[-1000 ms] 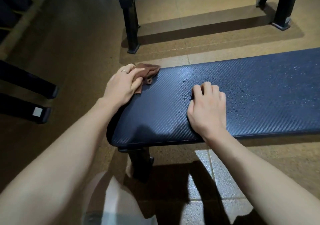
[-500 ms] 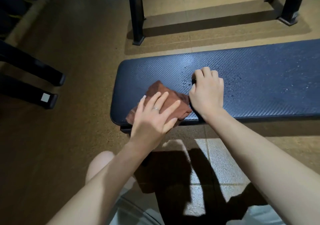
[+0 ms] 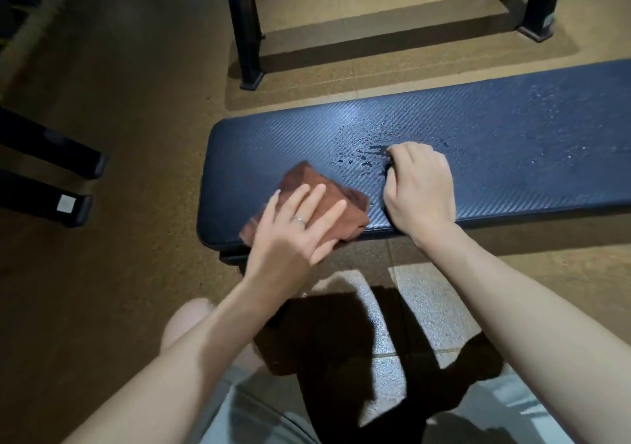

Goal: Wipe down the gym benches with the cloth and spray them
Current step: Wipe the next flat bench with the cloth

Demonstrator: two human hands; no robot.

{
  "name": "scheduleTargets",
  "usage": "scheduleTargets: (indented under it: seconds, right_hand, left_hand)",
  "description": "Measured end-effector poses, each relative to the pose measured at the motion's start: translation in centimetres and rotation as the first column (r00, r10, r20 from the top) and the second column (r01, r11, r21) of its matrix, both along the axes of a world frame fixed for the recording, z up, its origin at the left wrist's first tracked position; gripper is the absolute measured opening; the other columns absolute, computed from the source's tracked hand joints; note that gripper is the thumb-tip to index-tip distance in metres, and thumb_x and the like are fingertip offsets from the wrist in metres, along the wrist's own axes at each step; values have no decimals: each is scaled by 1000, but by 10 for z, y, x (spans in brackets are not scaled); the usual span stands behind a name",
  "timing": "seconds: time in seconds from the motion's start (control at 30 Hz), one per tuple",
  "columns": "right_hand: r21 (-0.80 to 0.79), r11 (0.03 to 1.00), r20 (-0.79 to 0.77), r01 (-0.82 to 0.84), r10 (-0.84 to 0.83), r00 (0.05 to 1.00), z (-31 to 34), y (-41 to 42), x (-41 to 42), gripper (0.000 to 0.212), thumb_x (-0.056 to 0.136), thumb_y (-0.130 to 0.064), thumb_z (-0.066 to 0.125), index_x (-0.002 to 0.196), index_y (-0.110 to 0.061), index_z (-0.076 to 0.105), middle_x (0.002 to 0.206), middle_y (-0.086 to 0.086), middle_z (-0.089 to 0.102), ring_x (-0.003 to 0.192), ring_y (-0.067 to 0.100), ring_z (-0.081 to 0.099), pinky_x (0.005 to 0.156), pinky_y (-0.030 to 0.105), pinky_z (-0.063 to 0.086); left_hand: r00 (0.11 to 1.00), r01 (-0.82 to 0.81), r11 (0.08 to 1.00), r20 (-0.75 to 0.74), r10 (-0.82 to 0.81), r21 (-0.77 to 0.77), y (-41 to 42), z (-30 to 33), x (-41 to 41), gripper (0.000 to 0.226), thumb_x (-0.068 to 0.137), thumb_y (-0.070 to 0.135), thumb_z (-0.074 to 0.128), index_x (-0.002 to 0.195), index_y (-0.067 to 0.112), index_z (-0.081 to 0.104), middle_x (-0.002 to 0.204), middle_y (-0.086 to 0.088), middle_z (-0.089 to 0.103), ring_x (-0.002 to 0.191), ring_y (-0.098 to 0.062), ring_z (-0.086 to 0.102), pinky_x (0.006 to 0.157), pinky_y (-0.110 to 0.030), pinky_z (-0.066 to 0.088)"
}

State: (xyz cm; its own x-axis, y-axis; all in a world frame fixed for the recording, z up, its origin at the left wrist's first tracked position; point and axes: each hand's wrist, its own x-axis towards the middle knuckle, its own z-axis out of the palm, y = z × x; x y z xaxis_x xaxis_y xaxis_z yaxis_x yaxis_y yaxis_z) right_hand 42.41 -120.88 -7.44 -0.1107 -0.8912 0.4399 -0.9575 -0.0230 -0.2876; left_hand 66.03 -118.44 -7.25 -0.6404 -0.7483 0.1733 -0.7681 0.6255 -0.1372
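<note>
Gym floor, brown rubbery matting w/ a patch of pale tile at the near side. Blue padded bench [image 3: 478,129] runs across mid-frame, woven-look cover, droplets scattered over the middle and right part, small wet pool just left of the right hand. Brown cloth [image 3: 309,187], crumpled, lies on the bench's left end near the front edge. Left hand [image 3: 293,228] presses flat on the cloth, fingers straight and spread, ring [image 3: 299,220] on one finger. Right hand [image 3: 420,191] rests on the pad just right of the cloth, fingers curled under; something dark shows at the fingertips but can't tell what, or if it's gripped. Second bench's black legs [image 3: 247,33] stand beyond, on the far side. Two black bars w/ end caps [image 3: 51,177] lie at far left. No containers or spray bottle in view.
</note>
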Motion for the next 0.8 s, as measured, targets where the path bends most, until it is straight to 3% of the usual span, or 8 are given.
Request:
scheduleTargets:
  seconds: [0.13,0.23,0.3,0.4,0.5,0.7,0.8]
  right_hand:
    - [43,997,56,56,-59,997,3,-3,-10,22,87,-14,47,101,-7,62,99,15,64,95,39,57,82,46,38]
    - [125,985,-75,115,-106,991,6,2,-43,30,88,-23,43,105,-8,62,105,16,62,98,40,56,84,47,39]
    - [131,980,-101,149,-136,986,3,12,-72,32,90,-26,42,107,-7,62,111,16,61,102,40,55,87,48,42]
    - [112,979,-29,171,-169,985,1,18,-83,32,93,-24,43,109,-6,65,118,14,63,108,37,55,95,49,43]
    - [117,975,-17,188,-188,982,1,14,-76,31,95,-24,43,110,-8,64,117,12,62,107,34,54,97,48,41]
    - [105,973,-5,207,-207,978,0,15,-80,27,95,-22,46,111,-11,64,115,10,61,107,32,54,97,47,39]
    - [109,976,4,190,-192,981,2,17,-80,25,95,-21,46,111,-11,63,115,8,61,108,31,54,98,46,39]
  left_hand:
    - [999,51,998,-18,-50,40,-13,-1,-47,52,103,51,37,150,33,51,155,-8,50,142,-29,48,113,-54,37]
    - [995,98,991,-3,-98,95,-8,6,-13,54,102,48,40,153,32,46,160,-7,43,147,-29,41,116,-54,34]
    - [998,56,991,9,-58,122,-6,13,24,53,102,44,43,154,31,45,162,-6,40,148,-29,38,118,-54,34]
    - [997,-70,980,25,67,184,-7,23,46,53,105,48,31,156,35,40,164,-1,36,151,-25,32,121,-53,31]
    - [988,-150,966,-14,156,211,-15,23,8,53,108,49,24,156,34,41,165,-2,35,152,-26,29,125,-51,22]
    - [988,-117,956,-62,138,269,-62,20,-111,54,107,54,21,158,40,33,169,-1,26,156,-24,18,126,-52,12]
    - [993,-71,952,-72,96,298,-58,23,-104,55,107,53,22,158,38,35,169,0,25,156,-22,17,126,-50,14]
